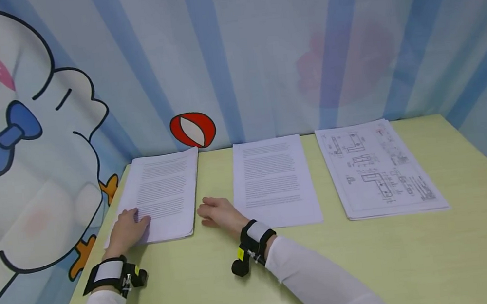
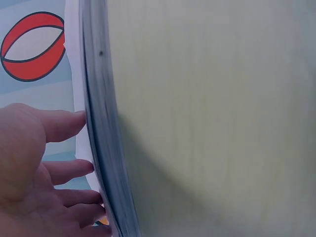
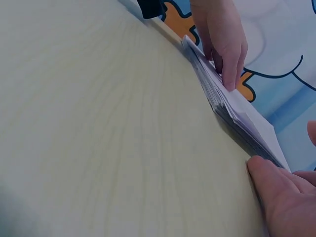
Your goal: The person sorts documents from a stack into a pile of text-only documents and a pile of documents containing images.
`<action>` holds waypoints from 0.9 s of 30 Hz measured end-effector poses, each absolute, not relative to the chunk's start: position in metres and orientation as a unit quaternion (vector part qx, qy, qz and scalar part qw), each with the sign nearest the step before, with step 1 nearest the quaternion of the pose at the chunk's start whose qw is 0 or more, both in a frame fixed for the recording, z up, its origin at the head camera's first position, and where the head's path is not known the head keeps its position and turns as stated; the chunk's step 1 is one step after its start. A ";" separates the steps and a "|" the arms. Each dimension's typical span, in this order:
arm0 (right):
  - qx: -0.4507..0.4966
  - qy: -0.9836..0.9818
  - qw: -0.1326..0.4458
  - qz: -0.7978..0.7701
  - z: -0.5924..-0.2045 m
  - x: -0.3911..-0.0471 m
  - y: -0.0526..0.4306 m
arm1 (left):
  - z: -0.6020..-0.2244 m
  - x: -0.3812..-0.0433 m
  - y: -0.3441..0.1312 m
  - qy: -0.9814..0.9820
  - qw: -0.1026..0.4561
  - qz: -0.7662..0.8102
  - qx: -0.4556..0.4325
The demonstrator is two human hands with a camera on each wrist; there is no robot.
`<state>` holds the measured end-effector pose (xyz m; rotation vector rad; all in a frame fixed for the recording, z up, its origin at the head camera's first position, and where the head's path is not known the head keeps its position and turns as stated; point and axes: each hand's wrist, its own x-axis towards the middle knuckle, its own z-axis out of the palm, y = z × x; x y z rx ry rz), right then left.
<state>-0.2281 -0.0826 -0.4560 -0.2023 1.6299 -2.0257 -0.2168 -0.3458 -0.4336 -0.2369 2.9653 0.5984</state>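
Note:
On the left of the table lies a thick stack of printed paper point(image 1: 160, 184), its top sheet covered with lines of text. My left hand point(image 1: 127, 230) rests on the stack's lower left part, fingers loosely extended. In the left wrist view the stack's layered edge point(image 2: 101, 94) runs beside the thumb and fingertips. My right hand point(image 1: 220, 214) is low over the table just off the stack's right edge, fingers slightly bent and holding nothing. The right wrist view shows its fingertips close to the stack's near corner, with some sheets at the edge unevenly fanned.
A text-printed paper point(image 1: 272, 178) lies in the middle, partly behind the right wrist. Further right is a stack of technical drawings point(image 1: 377, 173). A striped blue curtain point(image 1: 261, 57) with cartoon figures borders the pale yellow table point(image 1: 477, 247) at the back and sides.

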 end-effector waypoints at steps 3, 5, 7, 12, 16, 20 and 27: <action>-0.067 0.584 0.273 -0.761 -0.454 -0.226 -0.088 | -0.432 -0.216 -0.344 0.977 0.052 0.198 -0.067; -0.070 0.578 0.278 -0.764 -0.453 -0.227 -0.092 | -0.430 -0.215 -0.342 0.977 0.050 0.199 -0.064; -0.071 0.579 0.281 -0.762 -0.453 -0.228 -0.096 | -0.430 -0.215 -0.341 0.976 0.050 0.201 -0.060; -0.064 0.596 0.270 -0.753 -0.455 -0.231 -0.103 | -0.431 -0.214 -0.337 0.976 0.049 0.205 -0.053; -0.063 0.619 0.246 -0.743 -0.457 -0.232 -0.106 | -0.433 -0.215 -0.333 0.974 0.050 0.212 -0.058; -0.055 0.649 0.217 -0.727 -0.460 -0.232 -0.109 | -0.434 -0.214 -0.328 0.971 0.054 0.224 -0.065; -0.037 0.701 0.157 -0.694 -0.461 -0.235 -0.117 | -0.434 -0.212 -0.332 0.965 0.028 0.245 -0.085</action>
